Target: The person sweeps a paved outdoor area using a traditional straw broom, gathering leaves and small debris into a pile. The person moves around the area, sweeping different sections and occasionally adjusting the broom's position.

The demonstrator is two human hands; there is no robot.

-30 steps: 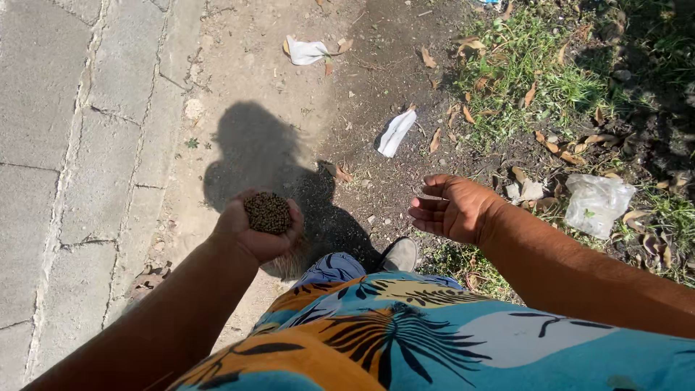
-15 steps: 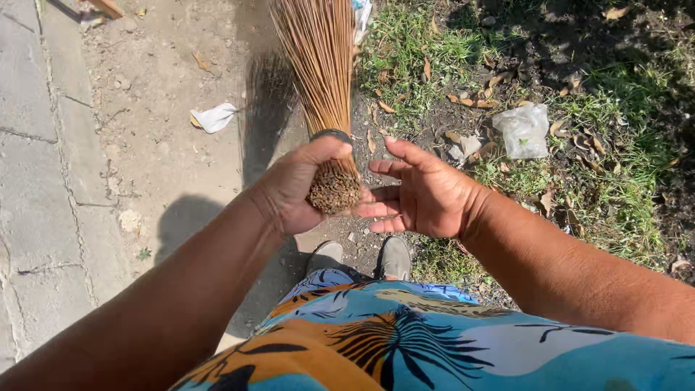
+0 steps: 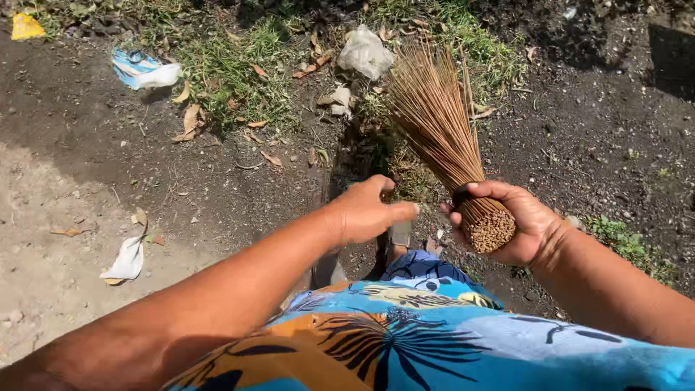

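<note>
Head view, single camera, looking down over a blue and orange patterned shirt [image 3: 405, 340].

Right hand [image 3: 510, 221]: fingers wrapped tight around the bound butt end of a stick broom [image 3: 434, 116]; the cut ends of the sticks face the camera; the bristles fan up and away from the body, their tips over the grass patch [image 3: 239, 65] edge and dark soil [image 3: 594, 130]; whether the tips touch the ground I cannot tell.

Left hand [image 3: 369, 211]: holds nothing; fingers loosely extended, lying together, pointing at the broom handle; fingertips just beside the right thumb, a small gap between, not touching the bundle.

Surroundings: crumpled white plastic bag [image 3: 365, 52] just beside the bristle tips; blue and white wrapper [image 3: 145, 70] well apart to the left on the grass; white paper scrap [image 3: 129, 259] on the pale ground [image 3: 43, 289] at left; yellow scrap [image 3: 25, 27] in the far corner; dry leaves [image 3: 190, 116] scattered between.

Judgement: the step in hand looks like settling the grip on the broom, one hand carrying it and the other close to the handle; litter lies unswept all round. A sweeping stroke from here calls for the bristle tips low on the soil, a firm hold at the butt, and a line chosen toward the nearest piece, the plastic bag; loose grass may snag the sticks.
</note>
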